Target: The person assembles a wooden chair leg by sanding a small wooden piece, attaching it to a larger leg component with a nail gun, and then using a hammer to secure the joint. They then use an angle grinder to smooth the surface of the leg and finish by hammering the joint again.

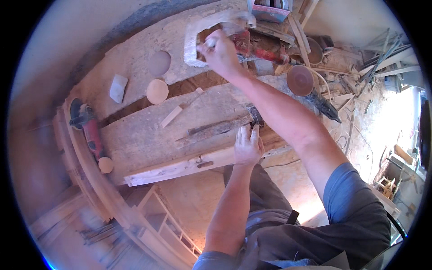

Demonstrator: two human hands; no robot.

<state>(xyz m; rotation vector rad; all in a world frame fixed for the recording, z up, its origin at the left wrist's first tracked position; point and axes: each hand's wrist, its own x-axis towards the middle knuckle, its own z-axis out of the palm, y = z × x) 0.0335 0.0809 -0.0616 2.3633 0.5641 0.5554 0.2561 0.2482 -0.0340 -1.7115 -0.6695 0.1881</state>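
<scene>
My right hand [220, 56] is at the far side of the bench, over a dusty white container [191, 40] with an open top. Its fingers are curled around a small pale thing that I cannot make out, and motion blurs them a little. Beside it lies a red power tool [265, 51]. My left hand [249, 146] rests at the bench's near edge with its fingers stretched out, close to a short black cylindrical part [255, 116]. Rough wooden strips [216, 129] lie left of those fingertips. A long pale board [175, 168] with a slot runs along the near edge.
A red angle grinder [92, 132] lies at the left end. Round sanding discs [157, 92] and a white block [118, 88] lie on the bench [135, 130]. At right, a brown disc [300, 81] sits by a black tool handle [325, 107]. A box of discs [270, 12] stands behind.
</scene>
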